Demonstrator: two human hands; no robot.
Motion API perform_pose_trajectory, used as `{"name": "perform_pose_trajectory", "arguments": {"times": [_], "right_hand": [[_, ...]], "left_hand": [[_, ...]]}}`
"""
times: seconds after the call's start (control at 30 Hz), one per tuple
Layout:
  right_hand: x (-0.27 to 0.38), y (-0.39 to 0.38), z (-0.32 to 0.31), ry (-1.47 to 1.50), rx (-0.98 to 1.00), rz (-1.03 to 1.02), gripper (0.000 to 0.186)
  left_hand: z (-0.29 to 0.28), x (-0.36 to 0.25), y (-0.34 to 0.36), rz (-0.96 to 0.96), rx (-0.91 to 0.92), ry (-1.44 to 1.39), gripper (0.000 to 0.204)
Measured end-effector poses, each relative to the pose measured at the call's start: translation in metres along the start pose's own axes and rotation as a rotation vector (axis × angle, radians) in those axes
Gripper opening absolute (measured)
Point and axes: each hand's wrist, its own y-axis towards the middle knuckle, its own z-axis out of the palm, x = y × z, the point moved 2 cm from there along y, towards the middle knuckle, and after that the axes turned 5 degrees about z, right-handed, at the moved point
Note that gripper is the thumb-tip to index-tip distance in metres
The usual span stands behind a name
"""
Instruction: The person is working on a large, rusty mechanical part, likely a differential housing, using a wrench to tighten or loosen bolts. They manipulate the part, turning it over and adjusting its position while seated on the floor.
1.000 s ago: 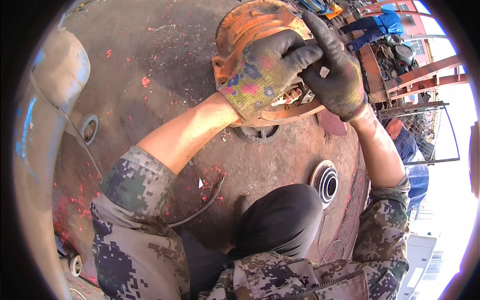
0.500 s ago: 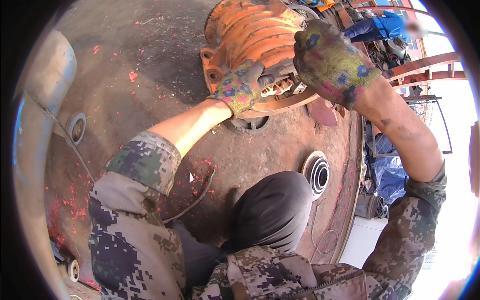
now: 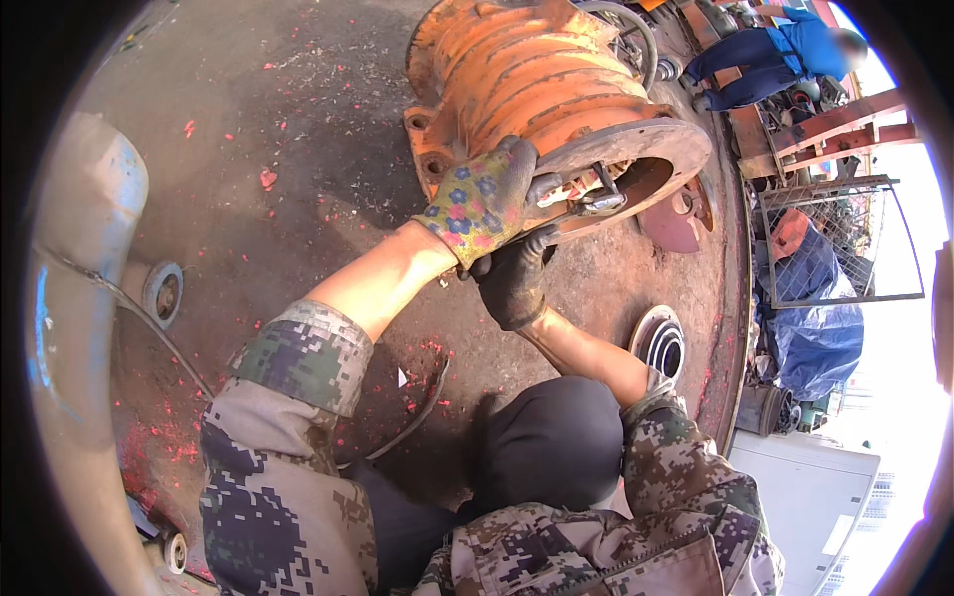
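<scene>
An orange ribbed machine housing [image 3: 542, 74] lies in front of me, with its round flange and dark opening toward me. My left hand [image 3: 482, 199], in a flower-patterned work glove, is closed at the left of the opening. A short grey metal piece [image 3: 544, 189] juts out beside its fingers; whether they grip it is unclear. Just below, my right hand [image 3: 515, 280] shows the dark palm side of its glove, fingers curled near the flange's lower edge. What it holds is hidden. Inside the opening sits a shiny metal fitting [image 3: 601, 202] beside pale and red parts.
A round ringed part [image 3: 658, 343] rests on the stained floor to the right, and a reddish disc [image 3: 679, 223] lies beyond the flange. A thick pipe [image 3: 84, 298] rises at far left. A person in blue [image 3: 770, 60] bends near steel beams at upper right.
My right hand has dropped from above the opening, at its right, to below my left hand, uncovering the flange and the metal fitting. My left hand stays at the opening's left side.
</scene>
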Motion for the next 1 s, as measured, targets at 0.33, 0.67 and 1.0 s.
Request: {"name": "perform_pose_trajectory", "arguments": {"times": [0.33,0.67,1.0], "right_hand": [[0.042,-0.038,-0.022,0.050,0.228,-0.005,0.036],[0.095,-0.108,-0.048,-0.382,-0.261,0.148,0.042],[0.276,-0.057,0.013,-2.492,0.098,-0.245,0.021]], "left_hand": [[-0.009,0.004,0.009,-0.085,0.160,-0.071,0.019],[-0.012,-0.005,0.010,-0.089,0.190,0.032,0.022],[-0.035,-0.006,0.004,-0.169,0.160,0.084,0.033]]}}
